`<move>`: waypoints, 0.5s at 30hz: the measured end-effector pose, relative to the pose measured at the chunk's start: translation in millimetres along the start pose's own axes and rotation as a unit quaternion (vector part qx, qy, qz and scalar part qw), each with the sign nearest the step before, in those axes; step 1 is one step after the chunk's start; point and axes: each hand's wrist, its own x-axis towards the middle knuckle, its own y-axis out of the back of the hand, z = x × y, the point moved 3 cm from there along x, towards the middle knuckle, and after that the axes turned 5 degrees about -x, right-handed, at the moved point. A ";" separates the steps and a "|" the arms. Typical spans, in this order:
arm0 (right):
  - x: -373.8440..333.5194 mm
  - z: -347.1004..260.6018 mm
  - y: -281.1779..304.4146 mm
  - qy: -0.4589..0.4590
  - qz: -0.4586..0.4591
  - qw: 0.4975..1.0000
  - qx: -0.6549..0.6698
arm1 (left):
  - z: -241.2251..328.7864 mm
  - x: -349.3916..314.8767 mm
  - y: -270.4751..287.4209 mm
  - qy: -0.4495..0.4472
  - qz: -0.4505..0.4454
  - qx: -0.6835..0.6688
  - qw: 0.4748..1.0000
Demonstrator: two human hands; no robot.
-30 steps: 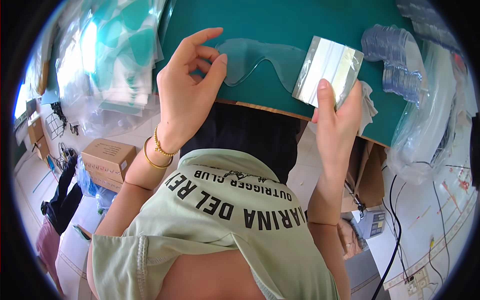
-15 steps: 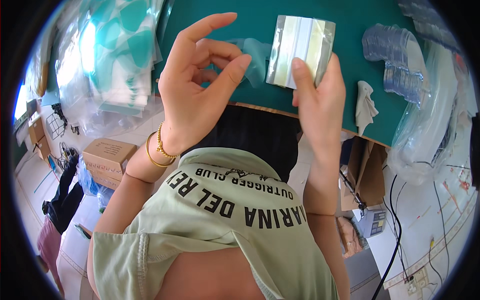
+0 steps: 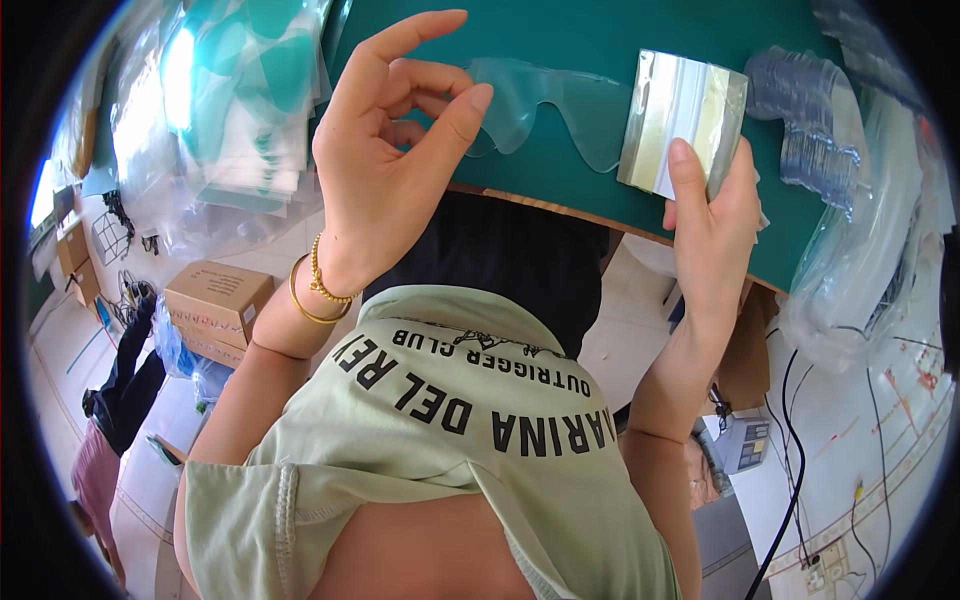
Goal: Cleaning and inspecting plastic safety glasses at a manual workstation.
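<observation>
My left hand [image 3: 400, 130] pinches the left end of a clear, shield-shaped eyewear lens [image 3: 585, 105] between thumb and fingers, index finger raised. The fingers hide that end. The lens has a nose notch and lies low over the green tabletop [image 3: 560, 35]. My right hand [image 3: 715, 215] grips a flat block wrapped in clear film [image 3: 680, 110], with white and pale yellow bands; the thumb presses its near face. The block is just right of the lens, its left edge close to the lens's right tip.
Clear plastic bags with flat sheets [image 3: 240, 120] cover the left side. Nested clear lenses [image 3: 820, 130] stand at the right, next to a clear plastic bag [image 3: 850, 290]. Cartons [image 3: 215, 305] sit on the floor, left. Another person [image 3: 105, 450] is at far left. Cables [image 3: 790, 470] trail at right.
My right hand has moved right with the wrapped block, uncovering more of the lens. It now mostly covers the white cloth seen earlier. My left hand keeps nearly the same pose.
</observation>
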 end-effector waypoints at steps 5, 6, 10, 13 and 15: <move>-12.0 -8.3 -8.9 0.041 -0.041 0.997 -0.055 | -0.5 0.6 -0.6 0.005 0.007 0.005 1.000; -15.1 -9.8 -11.2 0.039 -0.044 0.997 -0.043 | -1.2 0.8 -1.4 0.003 0.008 0.005 1.000; -13.4 -2.8 -0.4 0.001 -0.076 0.997 0.012 | -3.3 -0.4 0.8 0.009 0.007 0.005 1.000; -4.0 0.5 20.5 -0.039 0.022 0.997 0.068 | -5.1 0.5 2.9 -0.025 0.003 -0.001 1.000; -5.3 1.9 24.2 -0.033 0.047 0.997 0.053 | -1.8 0.5 0.7 0.008 -0.010 -0.010 1.000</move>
